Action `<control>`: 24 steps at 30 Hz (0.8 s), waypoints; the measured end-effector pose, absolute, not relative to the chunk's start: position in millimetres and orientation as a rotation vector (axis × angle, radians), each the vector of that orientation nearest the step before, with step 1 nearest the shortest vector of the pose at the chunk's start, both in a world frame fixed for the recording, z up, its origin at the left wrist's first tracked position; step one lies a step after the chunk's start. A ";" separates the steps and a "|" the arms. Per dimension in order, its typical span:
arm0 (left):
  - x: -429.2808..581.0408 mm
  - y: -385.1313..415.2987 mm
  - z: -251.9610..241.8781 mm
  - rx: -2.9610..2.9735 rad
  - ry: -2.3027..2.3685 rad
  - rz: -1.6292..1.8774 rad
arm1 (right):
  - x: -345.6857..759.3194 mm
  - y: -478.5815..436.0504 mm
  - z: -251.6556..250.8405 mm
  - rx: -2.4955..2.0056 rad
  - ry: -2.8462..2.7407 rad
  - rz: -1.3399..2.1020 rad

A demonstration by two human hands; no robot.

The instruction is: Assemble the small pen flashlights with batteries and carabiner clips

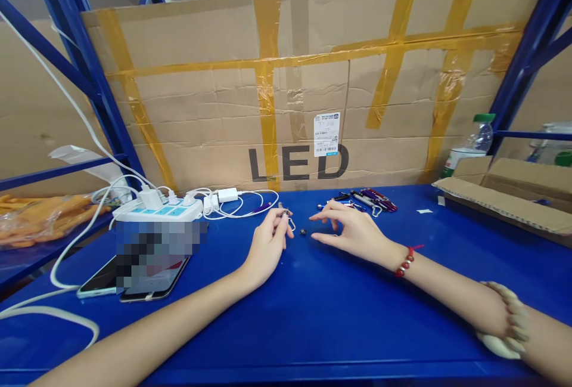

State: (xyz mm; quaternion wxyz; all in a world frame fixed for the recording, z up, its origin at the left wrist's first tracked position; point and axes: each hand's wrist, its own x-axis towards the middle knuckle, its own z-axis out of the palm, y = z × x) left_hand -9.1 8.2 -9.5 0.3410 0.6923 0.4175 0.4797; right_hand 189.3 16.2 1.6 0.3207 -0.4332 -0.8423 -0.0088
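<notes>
My left hand (267, 242) rests on the blue table (313, 315) with its fingers pinched round a small silvery pen-like keychain light (283, 213) that has a thin loop hanging from it. My right hand (353, 229) lies just to the right, fingers spread and curved, holding nothing. A tiny dark part (302, 232) sits on the table between the two hands. Behind my right hand lies a pile of several similar small lights (364, 199) in purple, black and silver. A red bead bracelet is on my right wrist.
A white power strip (156, 209) with chargers and white cables is at the left, two phones (134, 282) in front of it. A taped cardboard sheet marked LED (295, 95) stands at the back. An open cardboard box (504, 193) and a plastic bottle (471, 145) are at the right.
</notes>
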 end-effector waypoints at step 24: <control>-13.3 12.1 -9.9 1.849 1.116 1.409 | 207.1 43.8 -5.7 -1.186 -2.192 -0.007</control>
